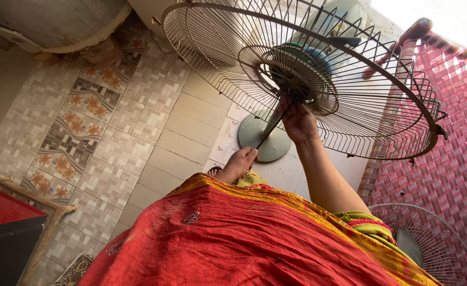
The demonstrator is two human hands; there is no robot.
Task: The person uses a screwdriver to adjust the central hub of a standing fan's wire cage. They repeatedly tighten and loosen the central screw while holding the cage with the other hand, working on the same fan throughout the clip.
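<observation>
Right hand (298, 121) at the wire fan guard's (233, 100) hub, left hand (239, 164) gripping a thin dark tool (272, 127).

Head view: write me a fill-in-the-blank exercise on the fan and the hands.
1. The right hand reaches through the wire fan guard to its ____.
2. The left hand grips the lower end of a thin dark ____.
3. The fan's round base stands on the tiled ____.
4. A second wire guard lies by the woven ____-coloured cot.

Missing words: centre; rod; floor; pink
</observation>
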